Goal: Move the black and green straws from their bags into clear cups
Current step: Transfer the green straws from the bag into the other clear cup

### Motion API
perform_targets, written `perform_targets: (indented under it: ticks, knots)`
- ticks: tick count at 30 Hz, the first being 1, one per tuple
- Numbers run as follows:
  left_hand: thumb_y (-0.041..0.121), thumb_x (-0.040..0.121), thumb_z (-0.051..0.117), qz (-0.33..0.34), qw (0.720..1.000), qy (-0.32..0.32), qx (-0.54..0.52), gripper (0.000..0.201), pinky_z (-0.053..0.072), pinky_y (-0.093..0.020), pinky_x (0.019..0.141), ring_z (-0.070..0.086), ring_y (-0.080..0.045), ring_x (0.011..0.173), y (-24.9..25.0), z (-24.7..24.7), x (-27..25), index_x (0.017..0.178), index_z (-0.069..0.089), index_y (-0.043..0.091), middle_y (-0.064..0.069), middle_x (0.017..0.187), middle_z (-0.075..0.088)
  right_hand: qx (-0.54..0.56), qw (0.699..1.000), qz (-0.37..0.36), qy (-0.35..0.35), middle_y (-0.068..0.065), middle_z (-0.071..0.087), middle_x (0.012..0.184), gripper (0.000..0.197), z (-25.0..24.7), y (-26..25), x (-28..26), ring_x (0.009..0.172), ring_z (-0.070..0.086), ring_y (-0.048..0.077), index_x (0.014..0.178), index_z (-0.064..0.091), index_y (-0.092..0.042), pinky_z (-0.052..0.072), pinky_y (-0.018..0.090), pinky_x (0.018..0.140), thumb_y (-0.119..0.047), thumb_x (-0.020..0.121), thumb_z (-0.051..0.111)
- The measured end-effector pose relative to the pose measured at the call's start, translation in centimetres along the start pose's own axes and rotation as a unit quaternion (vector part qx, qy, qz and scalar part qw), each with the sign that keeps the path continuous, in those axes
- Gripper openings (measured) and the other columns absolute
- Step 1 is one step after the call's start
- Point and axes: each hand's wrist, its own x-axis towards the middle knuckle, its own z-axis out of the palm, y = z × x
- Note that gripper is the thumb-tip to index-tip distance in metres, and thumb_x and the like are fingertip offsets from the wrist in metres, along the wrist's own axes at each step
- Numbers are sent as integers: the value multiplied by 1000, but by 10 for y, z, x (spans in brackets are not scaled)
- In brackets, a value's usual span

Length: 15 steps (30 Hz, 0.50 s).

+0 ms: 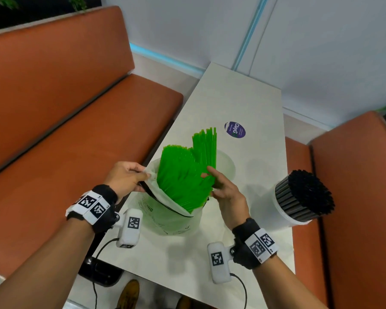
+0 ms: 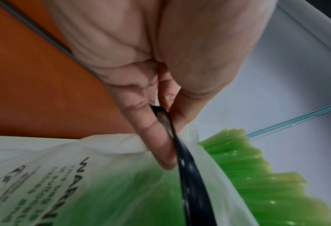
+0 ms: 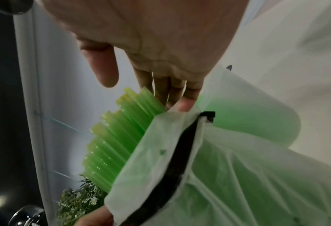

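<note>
Here, left fingers (image 2: 155, 137) tight on bag rim (image 1: 152, 194), right fingers (image 3: 186, 104) straight against green straws (image 1: 183, 175).

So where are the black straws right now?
In the head view, the black straws stand bunched in a cup by the table's right edge. They are just right of the right hand and the bag of green straws.

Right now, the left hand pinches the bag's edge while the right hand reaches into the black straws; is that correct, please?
Not quite: the right hand is at the green straws, as the head view shows; the black straws stand apart in their cup. The left hand does pinch the edge of the bag.
</note>
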Motion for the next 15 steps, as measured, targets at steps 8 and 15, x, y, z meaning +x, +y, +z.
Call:
perform_targets:
  ticks: [8,15]
  knots:
    - [-4,81,70,0,1000,-10,1,22,58,-28,53,72,-20,62,0,3,-1,65,69,12,-6,67,74,-155,987,-47,11,4,64,117,49,29,11,3,92,67,-4,118,59,-20,58,21,79,19,90,50]
    - [-2,82,69,5,1000,-12,9,19,60,-34,61,72,-21,65,0,0,-1,68,70,11,-5,68,74,-200,977,-76,-9,-1,60,108,17,38,4,7,92,59,12,100,57,-23,53,30,87,-8,98,53]
